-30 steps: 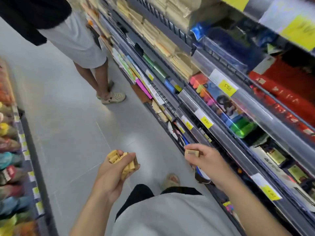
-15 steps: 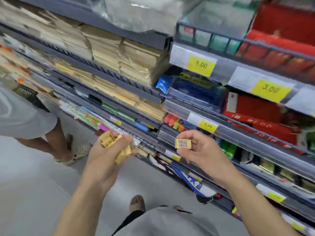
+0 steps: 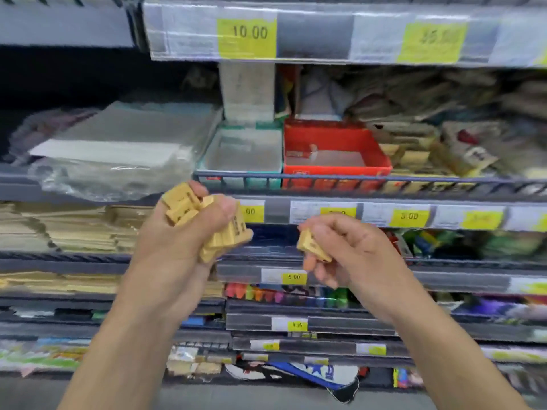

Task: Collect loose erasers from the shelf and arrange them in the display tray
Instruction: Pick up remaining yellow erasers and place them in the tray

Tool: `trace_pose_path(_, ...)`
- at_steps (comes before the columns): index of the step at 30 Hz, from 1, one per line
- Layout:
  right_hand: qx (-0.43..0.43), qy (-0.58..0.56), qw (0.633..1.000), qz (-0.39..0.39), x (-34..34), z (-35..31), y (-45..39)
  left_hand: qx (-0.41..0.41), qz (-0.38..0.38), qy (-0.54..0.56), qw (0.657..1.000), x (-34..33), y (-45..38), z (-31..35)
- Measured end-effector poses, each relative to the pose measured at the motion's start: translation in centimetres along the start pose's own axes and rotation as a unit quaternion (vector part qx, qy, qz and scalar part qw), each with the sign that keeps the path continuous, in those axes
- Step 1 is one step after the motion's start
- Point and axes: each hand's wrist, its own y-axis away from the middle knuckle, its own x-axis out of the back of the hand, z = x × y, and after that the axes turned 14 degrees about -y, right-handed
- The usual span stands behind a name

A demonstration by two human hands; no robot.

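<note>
My left hand [image 3: 189,235] grips a bunch of several tan boxed erasers [image 3: 185,204], some sticking out above the fingers and some below. My right hand [image 3: 346,250] pinches a single tan eraser [image 3: 312,247] between thumb and fingers. Both hands are raised in front of the shelves, just below a wire-fronted shelf. On that shelf stands a red display tray [image 3: 381,161], nearly bare inside, with a teal tray [image 3: 242,155] to its left. More tan erasers [image 3: 414,156] lie loose to the right of the red tray.
A wire rail [image 3: 340,177] runs along the shelf front before the trays. Clear plastic sleeves [image 3: 118,149] lie at the left. Yellow price labels [image 3: 408,217] line the shelf edges. Stacked tan envelopes [image 3: 74,229] and coloured markers [image 3: 284,292] fill lower shelves.
The view has swung up from the aisle floor to face the shelves head-on, and the trays have come into sight. Both hands have risen, each keeping its erasers.
</note>
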Motion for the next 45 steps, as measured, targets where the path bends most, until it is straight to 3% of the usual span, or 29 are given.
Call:
trace_pose_path(5,0.023,-0.057,0.998,0.014,1.4,-4.1,0.2,-0.025,-0.05,0.003,0.998,-4.3,-2.6,1.6)
trace_pose_path(12,0.093,0.117,0.988,0.03,2.9,-6.9,1.1,-0.047,-0.084,0.008,0.995,-8.0,-4.5,2.5)
trace_pose_path(20,0.137,0.156,0.978,0.029,5.2,-8.3,1.1,-0.058,-0.088,0.006,0.994,-10.2,-5.6,2.8)
trace_pose_path(25,0.163,0.256,0.951,0.055,7.3,-9.8,1.3,-0.053,-0.096,-0.001,0.994,-10.9,-6.2,2.7)
trace_pose_path(29,0.192,0.346,0.905,0.153,10.0,-11.5,0.6,-0.044,-0.1,0.005,0.994,-11.1,-6.7,2.6)
trace_pose_path(32,0.165,0.481,0.828,0.238,11.8,-12.5,-0.9,-0.044,-0.103,0.001,0.994,-11.4,-7.0,2.6)
trace_pose_path(35,0.093,0.612,0.744,0.252,12.4,-12.8,-2.5,-0.043,-0.106,0.001,0.993,-11.7,-7.1,2.6)
trace_pose_path(37,0.063,0.653,0.715,0.243,12.4,-12.7,-3.3,-0.043,-0.107,0.003,0.993,-11.9,-7.1,2.7)
trace_pose_path(39,0.047,0.649,0.724,0.229,12.4,-13.0,-3.5,-0.04,-0.104,0.003,0.994,-12.0,-7.1,2.8)
trace_pose_path(42,-0.004,0.617,0.767,0.174,12.6,-14.1,-3.3,-0.039,-0.108,0.005,0.993,-12.1,-7.2,2.7)
trace_pose_path(45,-0.006,0.608,0.778,0.162,12.6,-14.7,-3.4,-0.035,-0.102,0.006,0.994,-12.1,-7.2,2.7)
